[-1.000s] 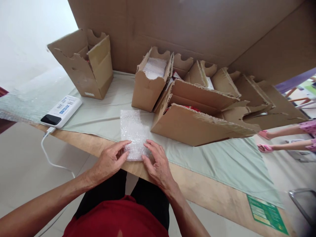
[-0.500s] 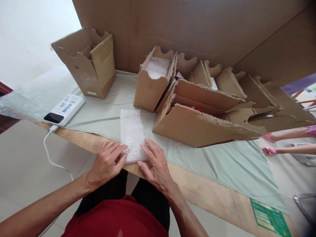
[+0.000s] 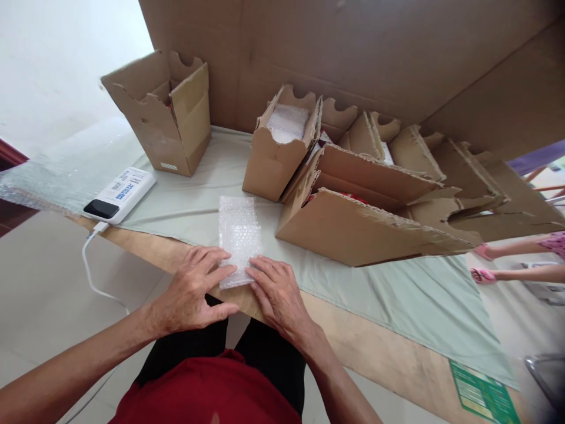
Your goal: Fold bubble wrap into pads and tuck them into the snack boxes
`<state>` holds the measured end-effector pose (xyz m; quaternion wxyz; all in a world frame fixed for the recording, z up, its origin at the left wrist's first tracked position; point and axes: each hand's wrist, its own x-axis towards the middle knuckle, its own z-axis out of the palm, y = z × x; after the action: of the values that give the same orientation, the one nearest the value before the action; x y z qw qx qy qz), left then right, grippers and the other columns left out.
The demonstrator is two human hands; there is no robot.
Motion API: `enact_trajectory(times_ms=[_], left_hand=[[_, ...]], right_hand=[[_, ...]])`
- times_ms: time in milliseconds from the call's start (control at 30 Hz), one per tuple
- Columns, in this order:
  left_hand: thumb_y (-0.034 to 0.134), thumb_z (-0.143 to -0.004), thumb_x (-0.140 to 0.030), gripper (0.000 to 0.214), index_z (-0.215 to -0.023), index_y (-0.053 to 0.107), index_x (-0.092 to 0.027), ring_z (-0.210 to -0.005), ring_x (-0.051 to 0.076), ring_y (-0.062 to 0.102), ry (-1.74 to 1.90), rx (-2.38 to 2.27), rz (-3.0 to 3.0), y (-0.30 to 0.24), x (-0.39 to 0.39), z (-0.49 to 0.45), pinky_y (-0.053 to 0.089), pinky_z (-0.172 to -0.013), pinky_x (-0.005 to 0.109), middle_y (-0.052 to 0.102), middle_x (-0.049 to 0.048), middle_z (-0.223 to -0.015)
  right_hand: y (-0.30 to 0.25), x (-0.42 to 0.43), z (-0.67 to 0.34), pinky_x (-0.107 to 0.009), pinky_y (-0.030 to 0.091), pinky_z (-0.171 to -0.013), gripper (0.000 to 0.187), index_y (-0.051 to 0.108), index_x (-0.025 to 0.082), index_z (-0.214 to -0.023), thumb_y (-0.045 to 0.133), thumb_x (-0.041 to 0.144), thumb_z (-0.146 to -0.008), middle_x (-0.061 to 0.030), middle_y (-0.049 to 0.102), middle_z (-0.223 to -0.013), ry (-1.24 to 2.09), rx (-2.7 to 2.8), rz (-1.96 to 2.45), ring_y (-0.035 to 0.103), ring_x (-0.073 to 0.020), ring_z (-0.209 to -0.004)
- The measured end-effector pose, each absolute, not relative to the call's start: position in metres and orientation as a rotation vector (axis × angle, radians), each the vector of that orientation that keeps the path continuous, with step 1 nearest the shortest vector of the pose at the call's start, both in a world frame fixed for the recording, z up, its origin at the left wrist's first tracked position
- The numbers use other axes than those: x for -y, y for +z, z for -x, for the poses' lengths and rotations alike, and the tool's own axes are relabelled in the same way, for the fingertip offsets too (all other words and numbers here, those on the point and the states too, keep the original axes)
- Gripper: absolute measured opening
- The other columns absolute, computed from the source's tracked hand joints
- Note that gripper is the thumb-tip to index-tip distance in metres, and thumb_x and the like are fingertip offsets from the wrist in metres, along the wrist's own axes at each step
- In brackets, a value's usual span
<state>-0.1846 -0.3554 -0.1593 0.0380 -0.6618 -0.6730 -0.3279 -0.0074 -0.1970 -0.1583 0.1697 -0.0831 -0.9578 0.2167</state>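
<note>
A folded piece of bubble wrap lies flat near the table's front edge, its upper part a single layer and its lower part thicker. My left hand rests at its lower left, fingers stretched over that side and the thumb apart, pointing right below it. On the lower right side lie the fingers of my right hand, extended and flat against the wrap. Whether anything is inside the wrap I cannot make out.
Behind stands a cardboard box holding bubble wrap, beside several open boxes. Another carton is at the back left. A white power bank with a cable lies left. A person's legs show at right.
My left thumb has come off the wrap and spread downward. The right hand's fingers have shifted down and lie flatter on the wrap's edge.
</note>
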Motion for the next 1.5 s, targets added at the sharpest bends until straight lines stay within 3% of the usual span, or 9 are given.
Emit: enact_trajectory(times_ms=[167,333,500,800,967,1133,1233,1333,1500], left_hand=[[0.061,-0.092,-0.014,0.014,-0.102,0.069,-0.020,-0.098,0.023,0.066,-1.213,2.165,1.944,-0.162,0.356,0.187,0.048,-0.092,0.041,0.075,0.0056,-0.095],[0.062,-0.092,-0.028,0.020,-0.107,0.072,-0.019,-0.070,0.016,0.063,-1.373,2.518,1.642,-0.164,0.347,0.191,0.051,-0.069,0.030,0.069,0.0005,-0.076],[0.060,-0.090,-0.034,0.036,-0.121,0.067,-0.018,-0.057,0.013,0.058,-1.378,2.740,1.504,-0.163,0.338,0.196,0.049,-0.060,0.026,0.063,-0.0040,-0.070],[0.061,-0.089,-0.031,0.027,-0.114,0.069,-0.021,-0.060,0.013,0.060,-1.356,2.640,1.547,-0.164,0.337,0.199,0.049,-0.061,0.025,0.065,-0.0032,-0.072],[0.060,-0.089,-0.020,0.014,-0.101,0.066,-0.020,-0.075,0.016,0.065,-1.402,2.415,1.690,-0.163,0.345,0.198,0.052,-0.073,0.029,0.068,0.0022,-0.086],[0.057,-0.085,-0.009,0.015,-0.093,0.062,-0.021,-0.091,0.020,0.069,-1.450,2.255,1.891,-0.159,0.348,0.197,0.054,-0.086,0.036,0.072,0.0045,-0.092],[0.057,-0.083,-0.006,0.019,-0.093,0.061,-0.022,-0.096,0.021,0.070,-1.484,2.184,1.946,-0.158,0.349,0.198,0.055,-0.088,0.037,0.074,0.0046,-0.095],[0.057,-0.083,-0.007,0.019,-0.094,0.061,-0.022,-0.095,0.021,0.070,-1.459,2.216,1.941,-0.159,0.352,0.200,0.055,-0.087,0.036,0.075,0.0046,-0.095],[0.058,-0.086,-0.014,0.010,-0.091,0.062,-0.021,-0.086,0.019,0.070,-1.433,2.381,1.816,-0.163,0.354,0.200,0.056,-0.080,0.033,0.073,0.0035,-0.090]], right_hand=[[-0.149,0.192,0.013,-0.041,0.051,-0.091,0.021,0.072,0.021,-0.114,0.053,0.023,-0.105,-0.0057,0.078,-0.105,0.863,2.640,0.302,0.071,-0.0230,-0.097],[-0.155,0.186,0.028,-0.039,0.054,-0.089,0.023,0.071,0.023,-0.119,0.056,0.029,-0.103,-0.0069,0.077,-0.110,0.867,2.535,0.497,0.072,-0.0237,-0.096],[-0.151,0.189,0.026,-0.044,0.050,-0.090,0.025,0.066,0.022,-0.123,0.057,0.029,-0.102,-0.0122,0.071,-0.120,0.519,2.456,0.385,0.067,-0.0286,-0.108],[-0.152,0.195,0.025,-0.053,0.044,-0.105,0.042,0.059,0.023,-0.134,0.064,0.023,-0.092,-0.0151,0.059,-0.143,0.583,2.762,0.197,0.056,-0.0324,-0.128],[-0.141,0.189,0.021,-0.050,0.045,-0.107,0.039,0.057,0.025,-0.137,0.060,0.028,-0.098,-0.0114,0.061,-0.142,0.760,2.634,0.246,0.057,-0.0292,-0.129],[-0.137,0.174,0.050,-0.052,0.047,-0.103,0.046,0.053,0.026,-0.144,0.056,0.023,-0.098,-0.0116,0.059,-0.145,0.639,2.683,0.414,0.055,-0.0318,-0.129],[-0.145,0.167,0.071,-0.052,0.049,-0.095,0.047,0.057,0.020,-0.140,0.060,0.019,-0.093,-0.0157,0.067,-0.131,0.555,2.804,0.451,0.059,-0.0344,-0.117],[-0.152,0.164,0.078,-0.049,0.047,-0.091,0.037,0.065,0.019,-0.128,0.062,0.017,-0.091,-0.0132,0.074,-0.111,0.514,2.830,0.489,0.062,-0.0328,-0.105],[-0.150,0.162,0.073,-0.043,0.044,-0.086,0.030,0.070,0.019,-0.115,0.059,0.011,-0.088,-0.0092,0.076,-0.097,0.577,2.805,0.528,0.064,-0.0294,-0.097]])
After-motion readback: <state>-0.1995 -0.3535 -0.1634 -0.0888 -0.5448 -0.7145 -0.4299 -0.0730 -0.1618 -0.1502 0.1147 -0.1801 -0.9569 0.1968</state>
